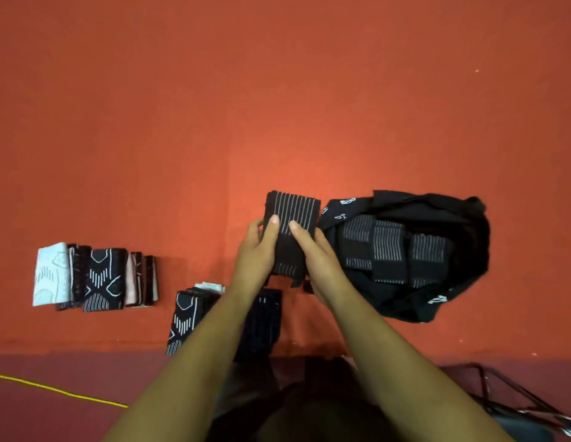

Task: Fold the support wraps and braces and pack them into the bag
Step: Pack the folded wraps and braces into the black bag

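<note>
Packing step: fingers [274, 222] of left hand [260, 253] and right hand [319, 263] grip the folded black white-striped wrap [293, 207]; next, probably into the open black fabric bag [459, 212].

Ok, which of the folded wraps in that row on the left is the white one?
The far-left wrap: it alone is white; the other wraps in the row are black-patterned or pinkish.

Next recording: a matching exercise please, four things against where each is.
Things: 1 striped wrap; 2 black bag; 3 white brace; 4 yellow cord.
Places: A far left on the red surface; B lower left, on the darker strip; C held by left hand and right hand; D open, right of the hands, folded wraps inside.
Pairs: 1-C; 2-D; 3-A; 4-B.
</note>
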Motion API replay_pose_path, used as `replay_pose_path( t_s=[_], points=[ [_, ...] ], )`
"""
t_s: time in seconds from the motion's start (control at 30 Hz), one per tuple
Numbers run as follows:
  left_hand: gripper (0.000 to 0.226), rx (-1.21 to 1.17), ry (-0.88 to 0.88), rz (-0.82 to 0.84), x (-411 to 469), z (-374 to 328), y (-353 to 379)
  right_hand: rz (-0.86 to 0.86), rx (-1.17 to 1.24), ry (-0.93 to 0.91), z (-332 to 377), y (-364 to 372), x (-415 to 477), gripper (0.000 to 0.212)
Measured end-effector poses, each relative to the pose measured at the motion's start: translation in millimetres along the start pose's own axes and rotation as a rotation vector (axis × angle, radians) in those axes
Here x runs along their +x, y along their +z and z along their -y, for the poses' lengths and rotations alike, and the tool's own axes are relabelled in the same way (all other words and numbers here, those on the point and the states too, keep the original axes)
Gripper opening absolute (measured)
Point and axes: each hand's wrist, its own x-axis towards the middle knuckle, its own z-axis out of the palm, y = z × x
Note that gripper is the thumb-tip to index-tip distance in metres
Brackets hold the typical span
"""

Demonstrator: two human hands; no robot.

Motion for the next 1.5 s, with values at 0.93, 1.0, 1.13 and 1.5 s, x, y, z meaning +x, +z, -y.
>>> replay_pose_path(
  t_s=[0.93,1.0,1.13,1.5],
  points=[
    [0.015,0.281,0.052,0.07,60.6,42.0,115.2,-0.085,-0.217,0.105,-2.1,-179.2,41.4,0.067],
    [0.023,0.227,0.054,0.038,58.3,39.1,113.9,-0.08,-0.278,0.091,-2.0,-175.7,42.1,0.065],
    [0.026,0.159,0.097,-0.144,49.2,28.4,112.7,-0.043,-0.326,0.105,2.6,-175.5,45.7,0.054],
    [0.025,0.335,0.133,-0.005,56.3,17.9,103.7,-0.057,-0.294,0.053,0.0,-153.7,54.3,0.047]
  ],
)
